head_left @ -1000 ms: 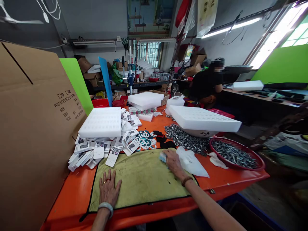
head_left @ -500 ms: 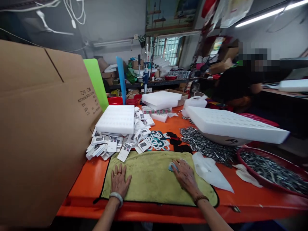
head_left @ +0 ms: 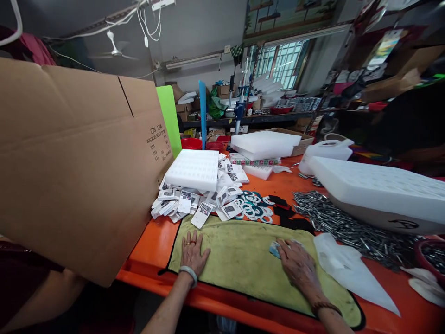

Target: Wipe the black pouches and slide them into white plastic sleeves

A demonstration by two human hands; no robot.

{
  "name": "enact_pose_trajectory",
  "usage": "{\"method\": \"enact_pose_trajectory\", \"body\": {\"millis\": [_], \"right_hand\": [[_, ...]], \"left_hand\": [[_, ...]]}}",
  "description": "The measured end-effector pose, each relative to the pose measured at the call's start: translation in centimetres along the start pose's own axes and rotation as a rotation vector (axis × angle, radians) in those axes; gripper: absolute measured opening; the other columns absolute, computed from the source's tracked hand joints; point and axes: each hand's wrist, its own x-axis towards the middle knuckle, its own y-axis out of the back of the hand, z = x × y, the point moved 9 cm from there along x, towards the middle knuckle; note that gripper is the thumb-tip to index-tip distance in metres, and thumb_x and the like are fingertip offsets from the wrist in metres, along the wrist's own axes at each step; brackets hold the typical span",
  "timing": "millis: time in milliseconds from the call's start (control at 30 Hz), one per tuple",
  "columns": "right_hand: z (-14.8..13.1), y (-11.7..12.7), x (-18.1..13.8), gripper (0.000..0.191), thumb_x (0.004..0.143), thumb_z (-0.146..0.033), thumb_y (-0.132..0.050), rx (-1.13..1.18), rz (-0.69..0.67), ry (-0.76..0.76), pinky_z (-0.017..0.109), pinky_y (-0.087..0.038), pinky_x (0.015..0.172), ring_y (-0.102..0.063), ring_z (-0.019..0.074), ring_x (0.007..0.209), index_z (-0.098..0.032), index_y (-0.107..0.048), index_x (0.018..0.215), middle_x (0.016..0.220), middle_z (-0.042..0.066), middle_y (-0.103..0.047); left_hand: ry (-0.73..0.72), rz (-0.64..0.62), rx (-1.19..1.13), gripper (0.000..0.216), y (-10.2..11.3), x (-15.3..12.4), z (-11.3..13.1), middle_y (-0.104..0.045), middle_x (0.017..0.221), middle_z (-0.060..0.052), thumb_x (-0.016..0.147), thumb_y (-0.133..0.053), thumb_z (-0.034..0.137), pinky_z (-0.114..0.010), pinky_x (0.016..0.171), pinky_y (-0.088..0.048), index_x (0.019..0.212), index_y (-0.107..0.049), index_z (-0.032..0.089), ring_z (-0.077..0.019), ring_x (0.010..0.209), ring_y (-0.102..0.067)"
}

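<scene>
My left hand (head_left: 193,254) lies flat, fingers spread, on the near left part of a yellow-green towel (head_left: 243,260) spread on the orange table (head_left: 153,243). My right hand (head_left: 298,265) rests on the towel's right side, fingers curled over a small blue-and-white item (head_left: 274,249) that pokes out at the fingertips. Just beyond the towel lie a heap of small white packaging cards (head_left: 194,204), teal-and-white rings (head_left: 253,206) and black pieces (head_left: 288,215).
A big cardboard box flap (head_left: 76,157) stands at the left. White foam trays (head_left: 193,169) (head_left: 378,188) sit on the table, one over a pile of metal pins (head_left: 347,227). A white plastic bag (head_left: 347,271) lies right of the towel. Shelves and boxes fill the back.
The camera has swung left, so everything has slid right in view. Both hands stay on the towel; the right hand with the blue item has shifted toward the towel's middle.
</scene>
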Motion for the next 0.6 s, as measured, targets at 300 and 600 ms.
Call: {"method": "enact_pose_trajectory", "body": {"millis": [300, 600], "right_hand": [[-0.16, 0.30, 0.01, 0.046, 0.095, -0.039, -0.030, -0.004, 0.010, -0.008, 0.044, -0.039, 0.098, -0.050, 0.0283, 0.120, -0.019, -0.064, 0.118, 0.120, 0.012, -0.063], [-0.30, 0.52, -0.03, 0.041, 0.096, -0.035, -0.032, -0.012, 0.005, -0.026, 0.042, -0.039, 0.097, -0.050, 0.0272, 0.119, -0.020, -0.063, 0.119, 0.121, 0.011, -0.063]], "left_hand": [[-0.007, -0.026, -0.017, 0.064, 0.35, -0.12, 0.12, -0.033, 0.154, -0.007, 0.089, -0.038, 0.057, -0.051, 0.118, -0.013, 0.143, -0.040, 0.022, -0.0314, 0.144, -0.020], [-0.007, -0.020, 0.040, 0.061, 0.24, 0.04, 0.16, -0.034, 0.153, -0.007, 0.090, -0.042, 0.051, -0.051, 0.117, -0.016, 0.143, -0.040, 0.023, -0.0314, 0.143, -0.022]]}}
